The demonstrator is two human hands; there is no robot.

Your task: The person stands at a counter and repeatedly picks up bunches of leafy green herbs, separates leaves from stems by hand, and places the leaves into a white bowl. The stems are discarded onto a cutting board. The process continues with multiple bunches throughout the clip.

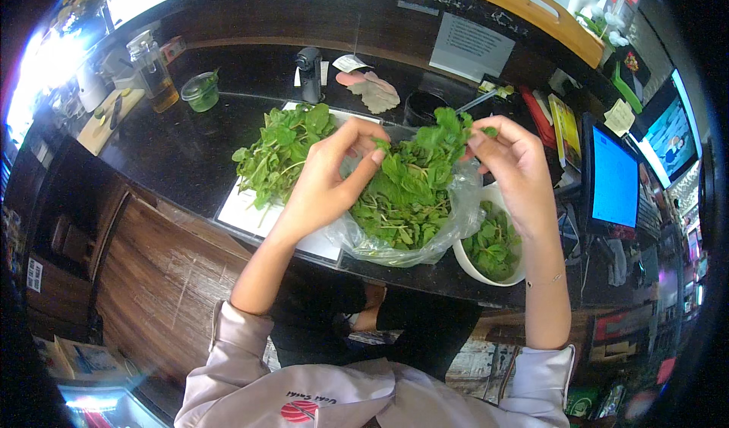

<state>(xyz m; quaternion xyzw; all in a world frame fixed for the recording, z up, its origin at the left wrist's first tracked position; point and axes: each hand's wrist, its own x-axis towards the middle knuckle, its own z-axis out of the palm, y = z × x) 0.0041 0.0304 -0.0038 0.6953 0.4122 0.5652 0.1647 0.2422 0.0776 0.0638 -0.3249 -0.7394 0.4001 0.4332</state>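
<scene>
Between my hands a leafy mint sprig (447, 135) spans the top of an open clear plastic bag (467, 200) full of mint. My left hand (342, 172) pinches a leafy bit between thumb and forefinger at the bag's left side. On the right, the fingers of my right hand (507, 155) grip the sprig's other end. A loose heap of mint (285, 146) lies on white sheets (242, 212) left of the bag. Under my right wrist stands a white bowl (475, 272) holding more mint leaves (492, 243), partly hidden by my forearm.
Behind the mint stand a black upright device (309, 75) and a dark round container (424, 106). Further left are a lidded plastic cup (200, 92), a glass bottle (152, 75) and a cutting board (125, 109) with a knife. A monitor (614, 177) stands at the right.
</scene>
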